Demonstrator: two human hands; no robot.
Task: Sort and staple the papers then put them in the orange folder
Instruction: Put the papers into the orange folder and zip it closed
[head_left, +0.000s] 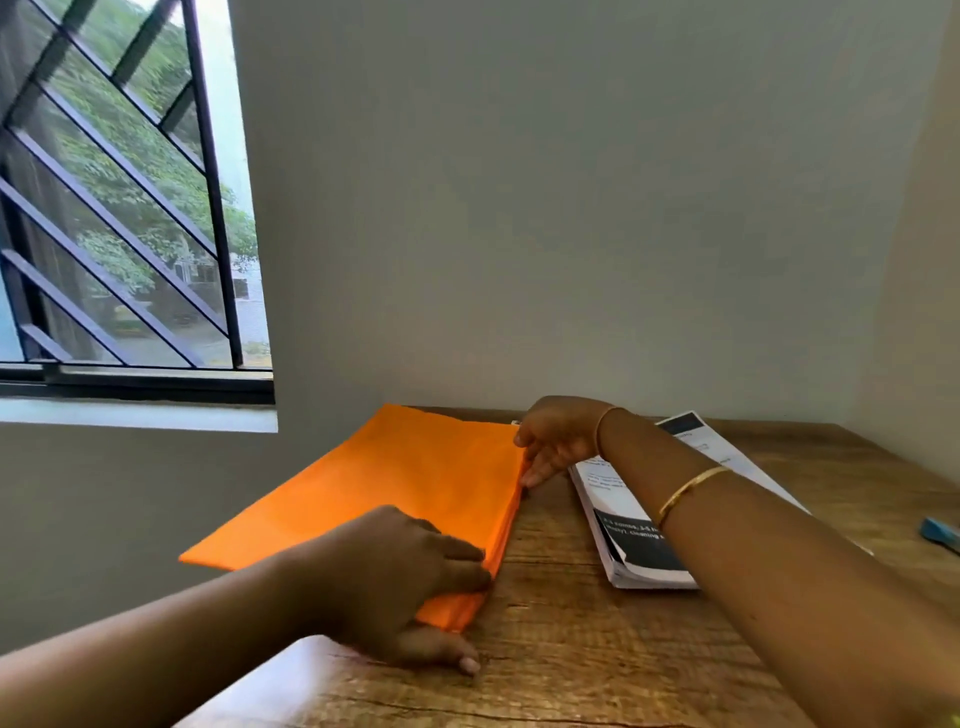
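Observation:
The orange folder (395, 483) lies closed on the wooden table, its left part hanging past the table's left edge. My left hand (400, 582) grips the folder's near right corner, fingers on top and thumb under it on the table. My right hand (556, 439) holds the folder's far right edge with curled fingers. A stack of printed papers (631, 530) lies just right of the folder, partly under my right forearm. A blue stapler (941, 534) shows at the right border.
The wooden table (561, 649) stands against a grey wall. A barred window (119, 208) is at the left. Bare wood lies between the folder and the paper stack.

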